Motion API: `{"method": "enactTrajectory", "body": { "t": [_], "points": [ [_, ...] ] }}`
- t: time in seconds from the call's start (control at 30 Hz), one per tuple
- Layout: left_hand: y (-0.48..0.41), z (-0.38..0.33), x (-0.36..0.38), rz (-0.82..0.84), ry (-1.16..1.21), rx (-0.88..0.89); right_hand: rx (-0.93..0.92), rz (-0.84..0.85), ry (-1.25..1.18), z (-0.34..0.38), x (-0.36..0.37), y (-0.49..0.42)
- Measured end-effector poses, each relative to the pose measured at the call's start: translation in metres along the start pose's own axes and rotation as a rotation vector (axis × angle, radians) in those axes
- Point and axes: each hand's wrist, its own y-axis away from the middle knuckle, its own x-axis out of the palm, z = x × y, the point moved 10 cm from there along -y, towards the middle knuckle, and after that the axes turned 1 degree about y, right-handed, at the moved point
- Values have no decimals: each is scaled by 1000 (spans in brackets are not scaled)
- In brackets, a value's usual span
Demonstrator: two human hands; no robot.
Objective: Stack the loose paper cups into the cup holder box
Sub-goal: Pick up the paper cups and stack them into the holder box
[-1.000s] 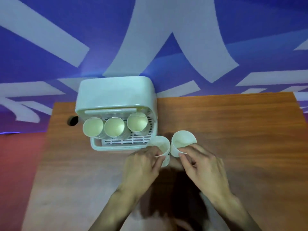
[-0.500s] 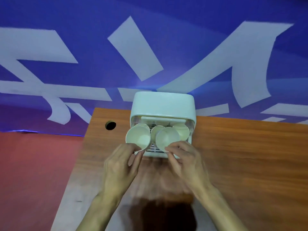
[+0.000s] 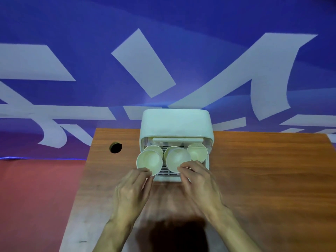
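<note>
Paper, pale and thin-walled, is what both hands are pinching: the left hand [image 3: 131, 190] grips a cup by the near part of its rim, and the right hand [image 3: 198, 180] grips a second one the same way. Each cup lies on its side with its mouth turned back toward the person, so its long axis runs away from the hands and into the open front of the box [image 3: 176, 124].

The left cup [image 3: 149, 161] sits just in front of the left stack [image 3: 154, 149], overlapping it. The right cup [image 3: 177, 160] sits just in front of the middle stack [image 3: 170, 151], likewise overlapping. The right-hand stack [image 3: 197, 153] has no cup before it, and the right hand is the nearer one to it.

The coming move looks like a straight push away from the body along each cup's axis, so that each base nests into the mouth behind it. Whether either cup has already begun to nest cannot be told. The box stands at the far edge of the wooden surface [image 3: 263, 170], straight ahead of both hands.
</note>
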Motion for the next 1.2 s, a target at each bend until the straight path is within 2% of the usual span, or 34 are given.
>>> {"method": "enactTrajectory", "body": {
  "t": [0.33, 0.6, 0.8, 1.0, 1.2],
  "points": [
    [-10, 16, 24, 42, -64, -24, 108, 84, -20, -16, 26, -12],
    [-24, 21, 48, 183, -140, 23, 71, 101, -1, -11, 43, -16],
    [-16, 18, 49, 157, -139, -7, 58, 84, 8, -5, 39, -13],
    [-9, 39, 76, 291, -201, -68, 160, 230, 5, -26, 69, -8],
    [-12, 47, 103, 385, -119, -145, 197, 360, 157, -23, 82, -24]
  ]
}}
